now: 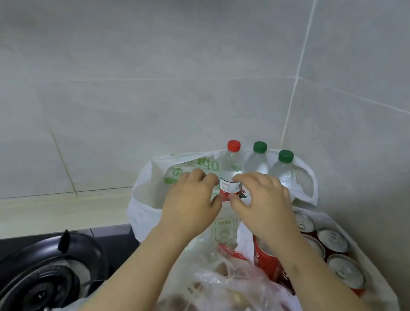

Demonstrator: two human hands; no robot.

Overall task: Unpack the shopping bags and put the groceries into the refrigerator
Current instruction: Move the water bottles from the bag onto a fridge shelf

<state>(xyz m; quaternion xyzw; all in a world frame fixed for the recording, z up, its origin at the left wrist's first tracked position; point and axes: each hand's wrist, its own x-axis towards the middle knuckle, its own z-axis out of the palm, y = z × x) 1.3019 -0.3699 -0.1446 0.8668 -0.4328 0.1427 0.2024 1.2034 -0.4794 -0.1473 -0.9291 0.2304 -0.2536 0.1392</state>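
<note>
A clear water bottle with a red cap (231, 162) stands upright in a white shopping bag (141, 199) at the back of the counter. Beside it on the right stand two green-capped bottles (261, 156) (286, 164). My left hand (192, 202) curls round the red-capped bottle's labelled middle from the left. My right hand (261, 200) holds the same bottle from the right, fingers over the label and thumb below. Nearer to me a second white bag holds several red drink cans (333, 240). A clear plastic bag of produce (220, 299) lies in front.
A black gas hob (39, 284) with a round burner sits to the left of the bags. Grey tiled walls (185, 65) meet in a corner right behind the bottles. A strip of pale counter (47, 213) runs along the back wall.
</note>
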